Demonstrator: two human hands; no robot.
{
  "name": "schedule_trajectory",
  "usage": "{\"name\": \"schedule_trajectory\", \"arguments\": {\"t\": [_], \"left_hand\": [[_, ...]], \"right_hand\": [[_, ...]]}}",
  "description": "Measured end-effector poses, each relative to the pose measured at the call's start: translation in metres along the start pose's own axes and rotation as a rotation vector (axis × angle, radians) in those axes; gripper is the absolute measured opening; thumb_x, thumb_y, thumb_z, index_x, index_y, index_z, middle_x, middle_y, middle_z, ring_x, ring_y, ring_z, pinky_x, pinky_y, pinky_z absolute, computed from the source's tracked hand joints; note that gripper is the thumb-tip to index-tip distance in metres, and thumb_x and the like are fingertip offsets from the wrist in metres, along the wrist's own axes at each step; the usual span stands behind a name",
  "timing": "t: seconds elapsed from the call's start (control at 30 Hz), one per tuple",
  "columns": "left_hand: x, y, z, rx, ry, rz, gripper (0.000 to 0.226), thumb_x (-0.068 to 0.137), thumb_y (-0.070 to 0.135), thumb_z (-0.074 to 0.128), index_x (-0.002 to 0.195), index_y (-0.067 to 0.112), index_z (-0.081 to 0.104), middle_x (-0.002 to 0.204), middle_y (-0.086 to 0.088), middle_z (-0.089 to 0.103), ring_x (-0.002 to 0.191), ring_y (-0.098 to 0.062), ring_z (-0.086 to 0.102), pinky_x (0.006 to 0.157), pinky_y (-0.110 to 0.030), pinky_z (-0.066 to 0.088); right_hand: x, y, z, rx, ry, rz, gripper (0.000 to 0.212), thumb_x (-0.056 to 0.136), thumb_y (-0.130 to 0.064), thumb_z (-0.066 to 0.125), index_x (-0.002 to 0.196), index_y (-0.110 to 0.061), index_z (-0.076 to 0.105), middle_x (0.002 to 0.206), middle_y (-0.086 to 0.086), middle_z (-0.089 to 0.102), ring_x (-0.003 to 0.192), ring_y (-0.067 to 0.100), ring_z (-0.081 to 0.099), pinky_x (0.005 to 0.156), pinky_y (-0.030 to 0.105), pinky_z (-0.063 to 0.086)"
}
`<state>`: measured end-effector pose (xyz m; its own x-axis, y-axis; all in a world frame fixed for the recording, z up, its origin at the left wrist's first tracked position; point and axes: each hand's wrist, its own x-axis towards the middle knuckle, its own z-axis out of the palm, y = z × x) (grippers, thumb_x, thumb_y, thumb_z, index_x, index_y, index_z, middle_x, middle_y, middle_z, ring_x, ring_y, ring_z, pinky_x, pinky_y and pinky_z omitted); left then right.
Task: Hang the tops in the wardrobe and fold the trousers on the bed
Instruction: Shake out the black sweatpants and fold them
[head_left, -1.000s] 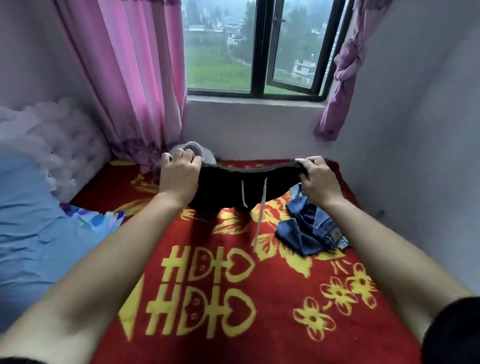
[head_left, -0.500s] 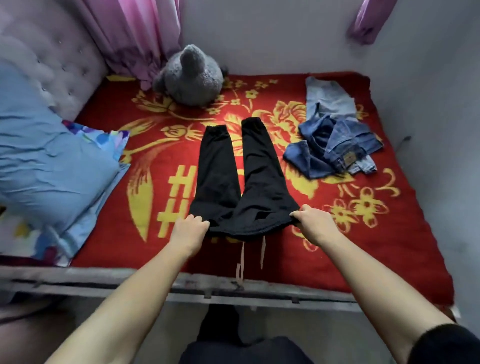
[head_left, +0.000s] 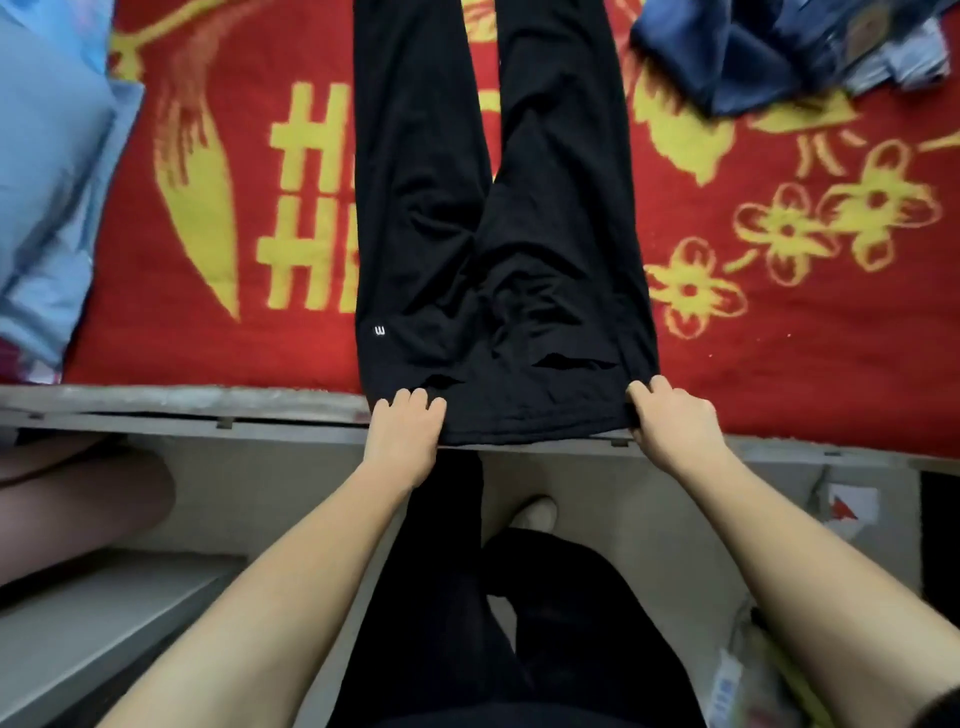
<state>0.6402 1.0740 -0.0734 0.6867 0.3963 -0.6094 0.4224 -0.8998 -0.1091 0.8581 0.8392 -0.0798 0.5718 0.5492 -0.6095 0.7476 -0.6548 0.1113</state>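
Black trousers (head_left: 498, 249) lie flat and lengthwise on the red and yellow blanket (head_left: 779, 338), legs pointing away, waistband at the bed's near edge. My left hand (head_left: 408, 434) grips the waistband's left corner, fingers curled over the cloth. At the right corner my right hand (head_left: 672, 421) grips the same waistband. A crumpled pile of blue jeans (head_left: 779, 47) sits at the top right of the bed, apart from the black pair.
A light blue pillow (head_left: 47, 171) lies at the left. The grey bed frame edge (head_left: 182, 405) runs across below the blanket. My own black-clad legs (head_left: 457, 597) and a shoe stand on the floor; a white bag (head_left: 748, 686) sits at the lower right.
The trousers went from held up in the air to laid flat, then were drawn toward the near edge. The view has tilted down, and both hands keep their grip on the waistband.
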Motion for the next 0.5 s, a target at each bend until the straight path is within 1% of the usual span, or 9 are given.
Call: {"name": "schedule_trajectory", "arguments": {"t": [0.1,0.17,0.23,0.3,0.37,0.4,0.43,0.47,0.5], "left_hand": [[0.012,0.012,0.043,-0.01,-0.111,0.014,0.04,0.089,0.016,0.057,0.127,0.019,0.044,0.119,-0.005,0.05,0.111,-0.027,0.048,0.082,-0.036,0.037],[0.02,0.018,0.067,-0.014,-0.177,0.015,0.042,0.089,0.016,0.059,0.128,0.019,0.043,0.12,-0.005,0.05,0.112,-0.026,0.049,0.085,-0.036,0.039],[0.03,0.022,0.081,-0.033,-0.22,0.022,0.043,0.088,0.014,0.06,0.127,0.018,0.043,0.12,-0.006,0.051,0.112,-0.027,0.05,0.085,-0.037,0.04],[0.04,0.021,0.087,-0.064,-0.262,0.028,0.042,0.089,0.013,0.059,0.128,0.017,0.043,0.119,-0.008,0.051,0.112,-0.029,0.05,0.084,-0.038,0.041],[0.046,0.017,0.086,-0.092,-0.288,0.032,0.042,0.091,0.022,0.059,0.129,0.018,0.044,0.12,-0.009,0.05,0.114,-0.03,0.049,0.088,-0.04,0.041],[0.048,0.015,0.085,-0.119,-0.294,0.036,0.045,0.09,0.032,0.06,0.131,0.019,0.045,0.123,-0.009,0.048,0.117,-0.03,0.047,0.092,-0.041,0.04],[0.049,0.011,0.084,-0.152,-0.304,0.039,0.054,0.088,0.045,0.061,0.134,0.022,0.045,0.127,-0.008,0.046,0.121,-0.029,0.043,0.097,-0.043,0.038],[0.048,0.008,0.084,-0.192,-0.309,0.037,0.064,0.085,0.057,0.061,0.137,0.025,0.043,0.133,-0.008,0.044,0.127,-0.029,0.039,0.102,-0.044,0.035],[0.046,0.005,0.083,-0.234,-0.298,0.025,0.072,0.083,0.064,0.059,0.141,0.025,0.041,0.138,-0.009,0.04,0.132,-0.028,0.034,0.106,-0.045,0.032]], "right_hand": [[0.01,-0.003,0.039,0.01,-0.079,0.029,0.03,0.094,-0.019,0.059,0.119,-0.017,0.044,0.107,0.007,0.045,0.076,0.027,0.047,0.058,0.034,0.034],[0.017,-0.007,0.06,0.025,-0.129,0.029,0.03,0.093,-0.009,0.055,0.121,-0.015,0.045,0.109,0.009,0.044,0.075,0.027,0.042,0.06,0.035,0.035],[0.025,-0.011,0.073,0.044,-0.176,0.031,0.034,0.092,-0.001,0.052,0.123,-0.013,0.045,0.113,0.01,0.043,0.079,0.028,0.046,0.062,0.037,0.037],[0.034,-0.014,0.077,0.07,-0.205,0.034,0.036,0.091,0.0,0.054,0.124,-0.012,0.046,0.114,0.012,0.042,0.081,0.03,0.048,0.063,0.037,0.037],[0.039,-0.012,0.076,0.106,-0.238,0.04,0.038,0.09,-0.011,0.061,0.126,-0.013,0.046,0.117,0.012,0.041,0.083,0.032,0.051,0.063,0.037,0.039],[0.04,-0.01,0.073,0.136,-0.271,0.041,0.043,0.09,-0.021,0.065,0.128,-0.015,0.046,0.12,0.012,0.041,0.091,0.033,0.054,0.066,0.037,0.041],[0.04,-0.007,0.071,0.18,-0.315,0.038,0.051,0.088,-0.034,0.069,0.131,-0.017,0.046,0.126,0.011,0.039,0.102,0.033,0.054,0.071,0.038,0.046],[0.04,-0.005,0.068,0.23,-0.366,0.034,0.062,0.085,-0.048,0.07,0.134,-0.019,0.046,0.131,0.01,0.038,0.112,0.032,0.052,0.08,0.039,0.049],[0.041,-0.002,0.065,0.279,-0.416,0.04,0.072,0.081,-0.061,0.069,0.136,-0.02,0.046,0.136,0.01,0.036,0.12,0.031,0.049,0.09,0.042,0.05]]}}
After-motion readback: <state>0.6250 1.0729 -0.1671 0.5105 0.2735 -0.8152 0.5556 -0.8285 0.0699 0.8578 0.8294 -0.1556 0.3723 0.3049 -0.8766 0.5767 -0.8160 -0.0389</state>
